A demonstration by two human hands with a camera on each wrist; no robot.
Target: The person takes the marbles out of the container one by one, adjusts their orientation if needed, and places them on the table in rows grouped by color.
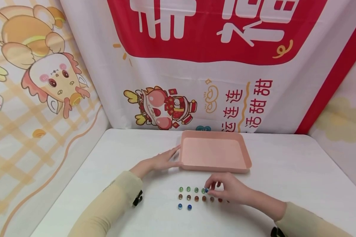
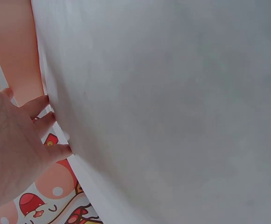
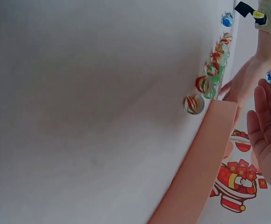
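My right hand pinches a blue marble between thumb and fingertips, just above the right end of a row of green marbles. In the right wrist view the same blue-and-white marble shows at the fingertips. Below runs a row of brown and orange marbles, partly hidden by that hand. Two blue marbles form a third row. My left hand spreads its fingers and thumb along the left side of a pink tray, touching it and holding no marble.
The shallow tray stands at the back of the white table, close to a printed cloth wall. A patterned side wall bounds the table on the left, and another side wall on the right.
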